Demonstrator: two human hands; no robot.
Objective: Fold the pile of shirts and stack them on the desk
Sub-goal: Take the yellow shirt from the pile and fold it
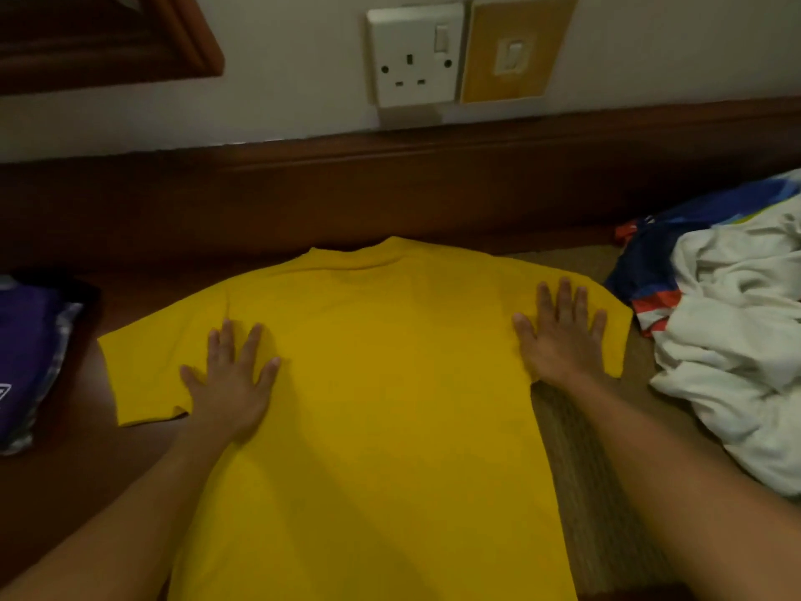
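Note:
A yellow T-shirt point(381, 383) lies spread flat on the desk point(86, 448), collar toward the wall and both sleeves out to the sides. My left hand point(232, 383) presses flat on it beside the left sleeve, fingers straight and spread. Flat on the right shoulder and sleeve rests my right hand point(559, 336), fingers straight. A rumpled pile of shirts point(728, 340), white on top with a blue, red and white one beneath, sits at the right. At the far left edge lies a folded purple shirt point(26, 353).
A raised wooden ledge point(390, 188) runs along the back of the desk below the wall. A white wall socket point(414, 54) and a yellow-framed switch point(516, 49) are on the wall above it. A dark wooden frame point(99, 32) hangs at the top left.

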